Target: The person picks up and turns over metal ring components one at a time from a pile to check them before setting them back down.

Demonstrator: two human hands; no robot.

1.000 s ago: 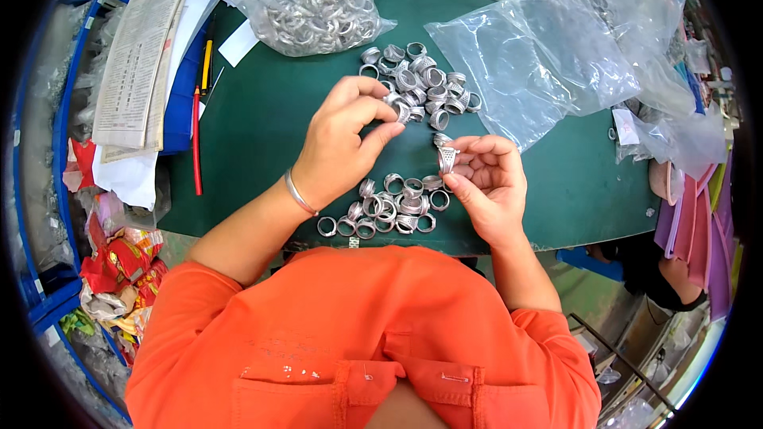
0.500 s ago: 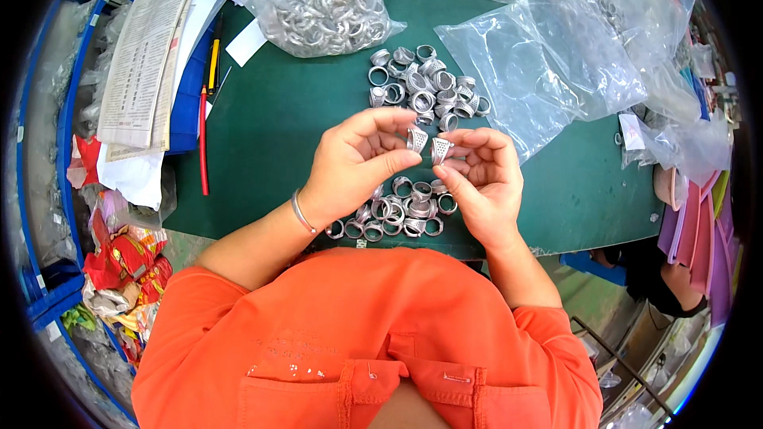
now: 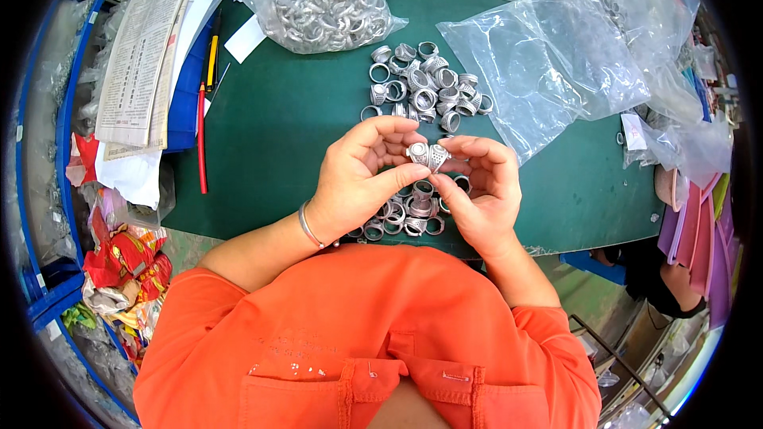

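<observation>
- Pinching a round-faced ring (image 3: 418, 152) between thumb and fingers with the left hand (image 3: 351, 171).
- Pinching a dotted ring (image 3: 436, 158) likewise with the right hand (image 3: 488, 191), right beside the round-faced ring, seemingly touching.
- Holding both above the green surface (image 3: 270, 127), between a far pile of rings (image 3: 425, 87) and a near pile of rings (image 3: 417, 208), the latter partly hidden.
- Lying beyond the far pile, leftward: a clear bag of rings (image 3: 330, 12).
- Lying rightward of it: a flat clear bag (image 3: 517, 56).

dense small print on a newspaper sheet (image 3: 137, 59), upper left of the frame, too tiny to read
</observation>
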